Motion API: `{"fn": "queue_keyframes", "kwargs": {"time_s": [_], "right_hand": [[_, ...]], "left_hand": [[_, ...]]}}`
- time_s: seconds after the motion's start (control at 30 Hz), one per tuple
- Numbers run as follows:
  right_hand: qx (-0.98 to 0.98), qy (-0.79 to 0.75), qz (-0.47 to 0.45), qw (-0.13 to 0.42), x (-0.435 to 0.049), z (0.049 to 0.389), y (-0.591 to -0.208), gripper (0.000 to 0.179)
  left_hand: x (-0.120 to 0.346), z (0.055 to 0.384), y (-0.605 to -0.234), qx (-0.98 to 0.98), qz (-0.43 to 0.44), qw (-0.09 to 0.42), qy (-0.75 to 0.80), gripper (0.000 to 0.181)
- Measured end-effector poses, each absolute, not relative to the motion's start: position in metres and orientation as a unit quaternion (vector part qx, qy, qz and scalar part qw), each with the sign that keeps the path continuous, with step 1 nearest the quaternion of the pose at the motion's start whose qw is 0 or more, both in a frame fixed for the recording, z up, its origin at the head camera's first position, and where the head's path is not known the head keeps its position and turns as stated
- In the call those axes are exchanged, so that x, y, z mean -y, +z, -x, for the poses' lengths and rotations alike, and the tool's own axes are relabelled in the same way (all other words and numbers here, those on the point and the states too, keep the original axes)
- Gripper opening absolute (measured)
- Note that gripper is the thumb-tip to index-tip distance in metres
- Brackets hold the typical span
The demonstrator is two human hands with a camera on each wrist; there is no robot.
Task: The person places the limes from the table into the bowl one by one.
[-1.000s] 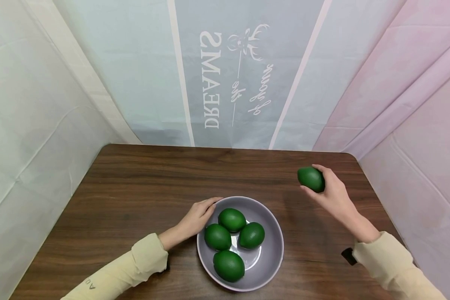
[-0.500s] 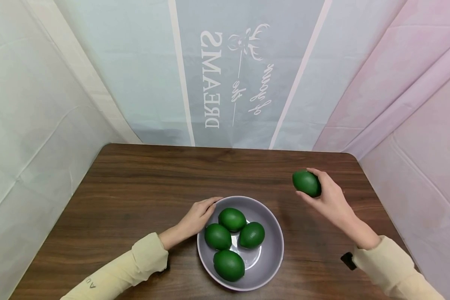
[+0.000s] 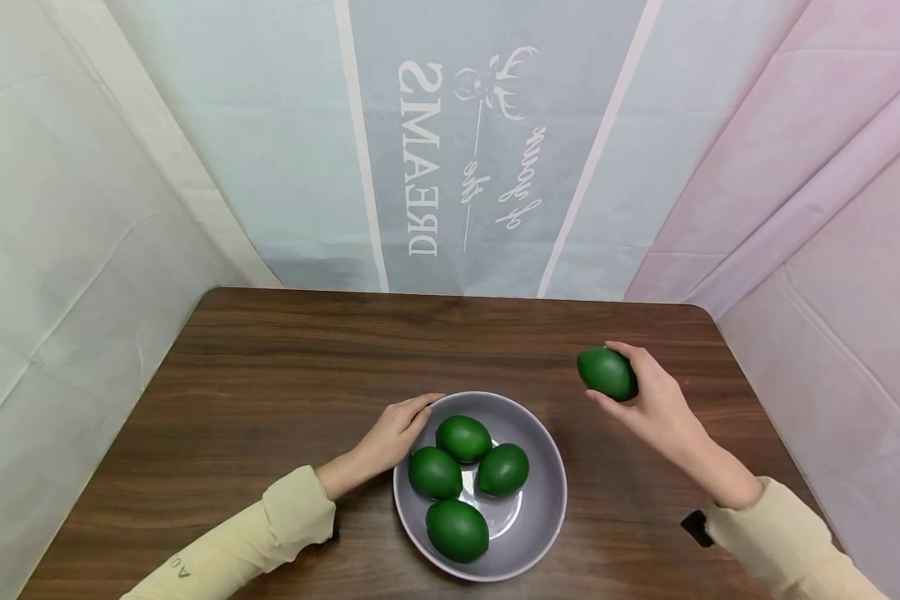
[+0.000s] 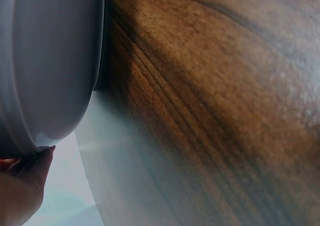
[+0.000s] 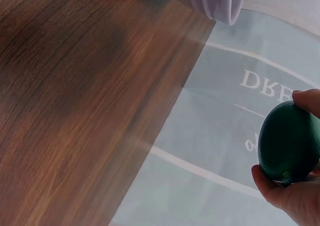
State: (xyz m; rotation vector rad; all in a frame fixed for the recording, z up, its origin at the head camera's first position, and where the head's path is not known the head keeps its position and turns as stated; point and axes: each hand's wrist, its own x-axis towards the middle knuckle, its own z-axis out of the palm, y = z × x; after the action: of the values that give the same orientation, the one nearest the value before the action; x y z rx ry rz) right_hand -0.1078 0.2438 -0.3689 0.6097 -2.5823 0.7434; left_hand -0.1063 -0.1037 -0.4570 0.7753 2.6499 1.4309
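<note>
A lime (image 3: 607, 372), dark green with a pointed end, is held between the thumb and fingers of my right hand (image 3: 663, 415), above the right part of the table. The right wrist view shows the same lime (image 5: 288, 142) pinched from both sides. My left hand (image 3: 386, 435) grips the upper left rim of a grey-purple bowl (image 3: 543, 500). Several more limes (image 3: 457, 531) lie inside that bowl, mostly toward its left half. Seen from the left wrist, the outer wall of the bowl (image 4: 55, 61) rises beside the fingers (image 4: 37, 173) at its rim.
The dark wood-grain table (image 3: 307, 358) carries the bowl near its front middle. Behind the far edge hangs a pale blue cloth (image 3: 487, 167) with mirrored white lettering. Light fabric walls (image 3: 67, 250) close off the left and right sides.
My right hand has moved left and a little nearer the front, carrying the lime toward the bowl. The left hand, the bowl and the limes in it have stayed put.
</note>
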Motion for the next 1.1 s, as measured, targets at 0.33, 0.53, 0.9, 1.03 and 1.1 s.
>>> {"fn": "queue_keyframes", "kwargs": {"time_s": [0.33, 0.53, 0.9, 1.03, 1.1], "right_hand": [[0.919, 0.263, -0.223, 0.189, -0.238, 0.101, -0.366, 0.070], [0.915, 0.263, -0.235, 0.196, -0.233, 0.098, -0.364, 0.070], [0.911, 0.269, -0.248, 0.192, -0.226, 0.092, -0.362, 0.070], [0.906, 0.277, -0.259, 0.189, -0.223, 0.090, -0.362, 0.070], [0.904, 0.280, -0.264, 0.188, -0.221, 0.088, -0.362, 0.071]], "left_hand": [[0.104, 0.106, -0.456, -0.853, -0.251, 0.017, 0.458, 0.030], [0.104, 0.106, -0.456, -0.853, -0.251, 0.017, 0.458, 0.030], [0.104, 0.106, -0.457, -0.852, -0.250, 0.018, 0.459, 0.030], [0.104, 0.107, -0.457, -0.852, -0.251, 0.016, 0.459, 0.030], [0.104, 0.107, -0.457, -0.852, -0.252, 0.016, 0.459, 0.030]]}}
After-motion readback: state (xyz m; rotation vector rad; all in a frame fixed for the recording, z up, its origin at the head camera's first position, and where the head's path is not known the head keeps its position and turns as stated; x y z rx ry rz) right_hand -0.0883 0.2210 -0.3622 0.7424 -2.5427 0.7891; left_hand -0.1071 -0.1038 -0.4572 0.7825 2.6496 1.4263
